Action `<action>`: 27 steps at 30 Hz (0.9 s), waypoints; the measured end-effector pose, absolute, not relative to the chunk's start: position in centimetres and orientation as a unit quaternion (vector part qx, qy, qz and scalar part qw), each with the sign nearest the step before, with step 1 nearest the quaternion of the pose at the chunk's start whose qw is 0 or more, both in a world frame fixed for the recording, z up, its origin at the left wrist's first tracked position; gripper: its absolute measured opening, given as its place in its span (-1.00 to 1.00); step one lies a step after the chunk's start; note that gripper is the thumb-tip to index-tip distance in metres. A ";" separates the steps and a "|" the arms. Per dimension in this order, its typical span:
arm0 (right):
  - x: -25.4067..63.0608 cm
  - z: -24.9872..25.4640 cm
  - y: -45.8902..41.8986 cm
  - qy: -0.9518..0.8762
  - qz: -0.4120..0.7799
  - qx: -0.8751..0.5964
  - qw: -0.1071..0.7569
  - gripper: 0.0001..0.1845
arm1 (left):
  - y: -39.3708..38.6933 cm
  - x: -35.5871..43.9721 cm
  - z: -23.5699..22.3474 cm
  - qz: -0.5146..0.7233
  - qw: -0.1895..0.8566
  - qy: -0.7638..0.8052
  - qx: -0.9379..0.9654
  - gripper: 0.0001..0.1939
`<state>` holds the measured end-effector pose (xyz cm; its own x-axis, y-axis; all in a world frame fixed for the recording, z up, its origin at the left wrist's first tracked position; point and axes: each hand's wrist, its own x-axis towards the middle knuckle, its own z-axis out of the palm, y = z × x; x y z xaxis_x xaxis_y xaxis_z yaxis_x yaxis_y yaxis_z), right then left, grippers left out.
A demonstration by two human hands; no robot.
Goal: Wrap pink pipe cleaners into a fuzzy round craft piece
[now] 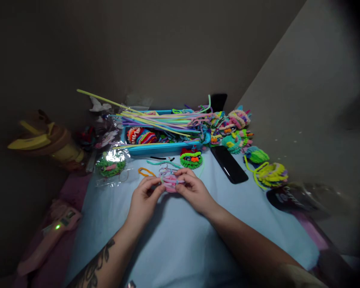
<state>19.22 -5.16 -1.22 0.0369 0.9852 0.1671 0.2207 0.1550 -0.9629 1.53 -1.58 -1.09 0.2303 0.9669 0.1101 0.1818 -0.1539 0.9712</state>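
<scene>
In the lower left of the frame, a pink tool, perhaps a glue gun [51, 236], shows a green light; it lies beside the light-blue cloth [168, 248], apparently to spare your working surface. At the centre, your left hand [144, 196] pinches the left end of the small pink fuzzy-stem piece [169, 189] between thumb and fingers. Your right hand [196, 192] pinches its right end the same way, so the piece seems steadied from both sides, its middle left in view. Whether it touches the cloth, you cannot tell.

Just beyond your fingertips lie the scissors [163, 170], probably kept close for quick reach, with an orange stem loop [146, 172] to their left. The green fuzzy figure [191, 159] sits farther up, right of centre; the black phone [229, 165] lies slantwise to its right, out of your hands' way. Left of centre, a clear bag holds a green piece [111, 168], likely to protect it.

Toward the back, the blue basket [162, 150] carries long fuzzy stems [168, 120] across its top, perhaps because they are too long to fit inside.
</scene>
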 end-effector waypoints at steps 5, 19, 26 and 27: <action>19.0 -1.4 -5.4 -0.615 0.286 -0.555 0.482 -1.00 | -2.5 1.6 -0.5 0.459 0.310 0.459 0.694 -0.88; 18.1 -1.1 -5.9 -0.631 0.239 -0.562 0.479 -0.96 | -2.4 1.4 -0.4 0.388 0.270 0.464 0.749 -0.86; 19.7 -0.6 -5.2 -0.585 0.378 -0.535 0.479 -0.86 | -1.5 1.0 -0.7 0.361 0.432 0.495 0.662 -0.79; 20.0 -0.7 -5.0 -0.573 0.406 -0.524 0.482 -0.83 | -1.4 1.1 -0.8 0.361 0.457 0.493 0.646 -0.78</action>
